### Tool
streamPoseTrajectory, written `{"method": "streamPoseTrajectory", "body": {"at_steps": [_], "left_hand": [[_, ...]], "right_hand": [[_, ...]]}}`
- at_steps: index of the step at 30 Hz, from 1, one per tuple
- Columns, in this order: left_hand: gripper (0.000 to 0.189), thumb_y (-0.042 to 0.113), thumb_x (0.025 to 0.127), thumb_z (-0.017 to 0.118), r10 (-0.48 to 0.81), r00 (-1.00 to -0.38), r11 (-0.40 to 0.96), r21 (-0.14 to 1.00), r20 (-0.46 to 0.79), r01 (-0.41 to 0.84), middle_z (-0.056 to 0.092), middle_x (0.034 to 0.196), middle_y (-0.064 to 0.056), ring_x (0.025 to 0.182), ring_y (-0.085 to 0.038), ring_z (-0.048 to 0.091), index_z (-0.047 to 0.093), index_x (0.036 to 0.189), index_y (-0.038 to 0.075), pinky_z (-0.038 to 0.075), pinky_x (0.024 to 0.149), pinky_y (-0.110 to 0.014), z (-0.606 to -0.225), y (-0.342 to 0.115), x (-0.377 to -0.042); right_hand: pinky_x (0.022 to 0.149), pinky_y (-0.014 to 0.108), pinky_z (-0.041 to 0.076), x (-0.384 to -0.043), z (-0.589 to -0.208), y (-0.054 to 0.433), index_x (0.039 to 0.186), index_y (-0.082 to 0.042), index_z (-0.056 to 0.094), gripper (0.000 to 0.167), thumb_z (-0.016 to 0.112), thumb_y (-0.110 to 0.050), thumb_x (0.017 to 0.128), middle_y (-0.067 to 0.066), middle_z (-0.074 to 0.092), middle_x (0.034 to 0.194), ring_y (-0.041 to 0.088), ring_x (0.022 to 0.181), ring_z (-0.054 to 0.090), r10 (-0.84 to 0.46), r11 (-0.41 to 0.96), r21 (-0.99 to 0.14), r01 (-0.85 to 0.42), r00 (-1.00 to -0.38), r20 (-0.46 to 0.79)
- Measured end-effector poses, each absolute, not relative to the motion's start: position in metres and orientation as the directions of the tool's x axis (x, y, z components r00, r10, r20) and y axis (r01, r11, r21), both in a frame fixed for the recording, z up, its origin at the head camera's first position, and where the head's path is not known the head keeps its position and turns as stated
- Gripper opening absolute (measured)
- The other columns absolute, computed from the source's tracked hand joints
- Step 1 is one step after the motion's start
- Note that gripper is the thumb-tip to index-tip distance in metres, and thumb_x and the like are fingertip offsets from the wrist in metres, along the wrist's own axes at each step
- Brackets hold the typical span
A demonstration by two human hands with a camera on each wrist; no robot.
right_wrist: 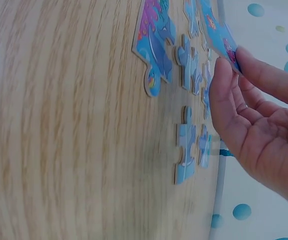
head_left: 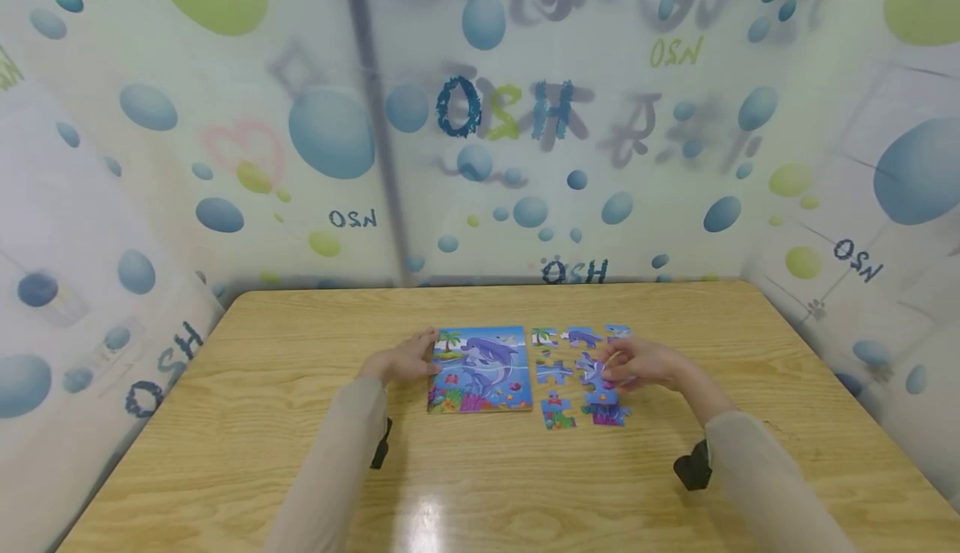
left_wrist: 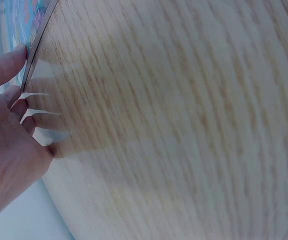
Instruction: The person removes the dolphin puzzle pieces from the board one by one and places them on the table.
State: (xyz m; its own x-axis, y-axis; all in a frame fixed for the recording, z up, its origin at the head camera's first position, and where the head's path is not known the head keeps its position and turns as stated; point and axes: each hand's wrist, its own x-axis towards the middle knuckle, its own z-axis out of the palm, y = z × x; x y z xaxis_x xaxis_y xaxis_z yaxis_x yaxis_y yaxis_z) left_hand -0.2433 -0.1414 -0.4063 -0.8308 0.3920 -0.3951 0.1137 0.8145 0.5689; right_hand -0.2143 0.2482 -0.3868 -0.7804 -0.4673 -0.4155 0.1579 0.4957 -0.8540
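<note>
A dolphin jigsaw board (head_left: 483,370) lies flat on the table, its sea picture facing up. My left hand (head_left: 405,359) grips its left edge; in the left wrist view the thumb (left_wrist: 6,67) is on the picture side and the fingers are bent at the rim. Over the loose pieces, my right hand (head_left: 641,361) pinches a blue jigsaw piece (right_wrist: 218,35) between thumb and index finger, off the table. Below that piece lies a purple coral piece (right_wrist: 153,45), partly covered in the head view.
Several loose jigsaw pieces lie right of the board, among them a palm-tree piece (head_left: 543,336), a dolphin piece (head_left: 582,337) and a crab piece (head_left: 557,413). The wooden table (head_left: 300,353) meets a wall sheet (head_left: 480,195) printed with bubbles at its back edge.
</note>
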Motion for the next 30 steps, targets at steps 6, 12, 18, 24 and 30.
{"method": "streamPoseTrajectory", "body": {"at_steps": [6,12,18,24,30], "left_hand": [[0.066,0.02,0.094,0.048,0.403,-0.829,0.813,0.567,-0.388,0.129,0.003,0.154,-0.018,0.141,-0.037,0.003,0.011,0.146,0.002,0.007,0.114,-0.053,-0.406,-0.143,-0.244],[0.067,0.02,0.094,0.047,0.399,-0.828,0.814,0.567,-0.394,0.122,0.002,0.154,-0.018,0.141,-0.037,0.002,0.01,0.147,0.003,0.007,0.114,-0.054,-0.403,-0.142,-0.241],[0.067,0.02,0.094,0.047,0.399,-0.827,0.811,0.573,-0.396,0.117,0.002,0.154,-0.018,0.141,-0.037,0.002,0.01,0.146,0.002,0.007,0.114,-0.053,-0.403,-0.141,-0.24],[0.067,0.02,0.094,0.048,0.403,-0.829,0.81,0.573,-0.387,0.126,0.002,0.154,-0.018,0.141,-0.036,0.002,0.01,0.146,0.002,0.007,0.115,-0.052,-0.403,-0.141,-0.242],[0.067,0.02,0.094,0.047,0.401,-0.826,0.81,0.574,-0.396,0.118,0.001,0.154,-0.018,0.141,-0.036,0.001,0.009,0.146,0.002,0.006,0.115,-0.053,-0.404,-0.141,-0.242]], "right_hand": [[0.075,0.032,0.056,-0.213,-0.388,0.259,0.112,0.011,0.045,0.033,0.058,-0.008,0.088,0.003,0.058,0.088,0.011,0.078,0.059,-0.476,0.491,-0.859,0.143,-0.782,-0.403],[0.076,0.032,0.056,-0.209,-0.39,0.271,0.113,0.01,0.046,0.036,0.06,-0.011,0.087,0.005,0.058,0.092,0.012,0.082,0.058,-0.463,0.501,-0.855,0.137,-0.792,-0.398],[0.075,0.031,0.055,-0.205,-0.39,0.287,0.113,0.009,0.047,0.038,0.061,-0.014,0.087,0.004,0.056,0.094,0.012,0.082,0.058,-0.464,0.493,-0.86,0.133,-0.796,-0.389],[0.073,0.026,0.055,-0.202,-0.392,0.303,0.117,0.015,0.044,0.043,0.06,-0.012,0.087,0.001,0.056,0.091,0.007,0.08,0.057,-0.456,0.48,-0.864,0.154,-0.797,-0.396],[0.073,0.025,0.056,-0.198,-0.395,0.311,0.118,0.015,0.045,0.044,0.06,-0.011,0.087,0.001,0.058,0.093,0.007,0.081,0.057,-0.422,0.505,-0.84,0.201,-0.791,-0.443]]}}
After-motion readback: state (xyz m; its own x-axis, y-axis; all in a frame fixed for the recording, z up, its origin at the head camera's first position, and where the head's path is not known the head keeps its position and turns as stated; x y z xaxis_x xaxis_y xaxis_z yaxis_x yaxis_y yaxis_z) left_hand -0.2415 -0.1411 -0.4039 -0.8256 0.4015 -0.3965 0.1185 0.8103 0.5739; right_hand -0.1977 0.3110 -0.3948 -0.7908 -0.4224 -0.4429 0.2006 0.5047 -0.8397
